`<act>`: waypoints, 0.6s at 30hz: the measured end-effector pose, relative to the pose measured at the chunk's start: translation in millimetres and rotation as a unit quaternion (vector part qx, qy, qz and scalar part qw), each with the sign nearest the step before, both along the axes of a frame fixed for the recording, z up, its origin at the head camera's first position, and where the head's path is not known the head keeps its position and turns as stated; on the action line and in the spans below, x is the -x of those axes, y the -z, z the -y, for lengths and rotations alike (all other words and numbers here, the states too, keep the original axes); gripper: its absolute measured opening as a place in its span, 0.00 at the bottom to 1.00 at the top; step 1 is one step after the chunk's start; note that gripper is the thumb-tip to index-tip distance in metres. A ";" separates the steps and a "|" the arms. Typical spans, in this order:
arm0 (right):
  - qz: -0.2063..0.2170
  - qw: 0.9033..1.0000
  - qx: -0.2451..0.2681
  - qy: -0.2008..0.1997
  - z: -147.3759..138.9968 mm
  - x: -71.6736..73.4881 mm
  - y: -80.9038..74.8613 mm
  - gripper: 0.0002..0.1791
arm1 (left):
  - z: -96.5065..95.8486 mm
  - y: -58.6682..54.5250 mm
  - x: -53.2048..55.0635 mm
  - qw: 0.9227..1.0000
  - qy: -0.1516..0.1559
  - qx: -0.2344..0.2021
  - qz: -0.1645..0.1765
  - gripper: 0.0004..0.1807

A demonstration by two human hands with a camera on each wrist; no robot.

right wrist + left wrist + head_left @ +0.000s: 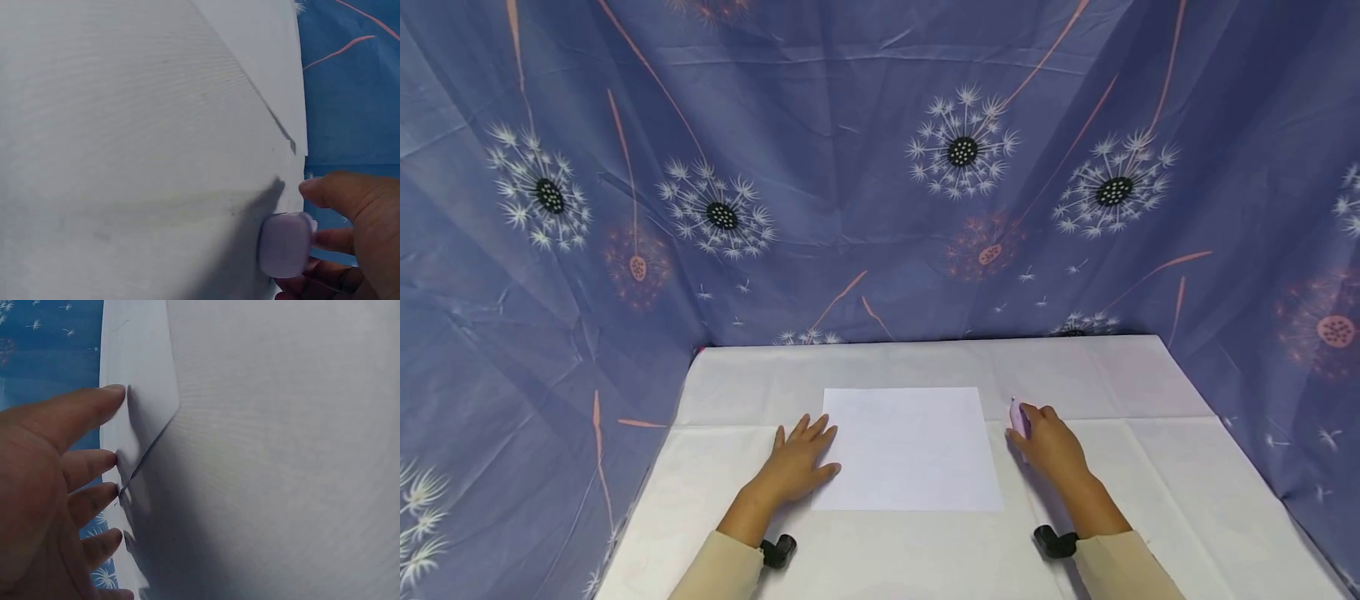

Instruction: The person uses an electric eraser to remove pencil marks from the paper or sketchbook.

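A blank white sheet of paper lies flat on the white-covered table. My left hand rests at its left edge, fingers spread, with the fingertips and thumb over the margin. In the left wrist view the fingers and thumb reach to a corner of the sheet. Right of the paper, my right hand holds a small pale purple rounded item between thumb and fingers. The right wrist view shows its smooth, blunt end close over the cloth, with fingers behind it; the far end is hidden.
A creased white cloth covers the table. Blue curtains with dandelion prints hang behind it and along both sides. A black wrist mount sits at the left cuff, and another mount at the right.
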State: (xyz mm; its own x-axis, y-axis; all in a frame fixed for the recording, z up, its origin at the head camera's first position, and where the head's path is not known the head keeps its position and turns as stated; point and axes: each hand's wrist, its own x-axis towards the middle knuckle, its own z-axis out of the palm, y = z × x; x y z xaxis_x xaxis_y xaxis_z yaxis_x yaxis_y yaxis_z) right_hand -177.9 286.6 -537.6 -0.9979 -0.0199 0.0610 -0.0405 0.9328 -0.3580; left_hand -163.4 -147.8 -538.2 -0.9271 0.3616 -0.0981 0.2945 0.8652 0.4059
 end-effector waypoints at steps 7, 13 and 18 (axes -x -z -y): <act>-0.012 1.000 0.027 -0.004 -4.1 0.3 4.7 0.31 | -0.9 0.8 -0.1 1.000 0.008 0.002 0.008 0.37; -0.030 0.998 0.048 -0.007 -4.1 0.2 6.2 0.28 | -1.8 3.2 1.9 1.000 0.009 0.002 0.003 0.36; -0.056 0.995 0.075 -0.030 -5.1 1.5 6.4 0.27 | -1.8 7.9 6.0 1.000 0.007 0.002 -0.001 0.36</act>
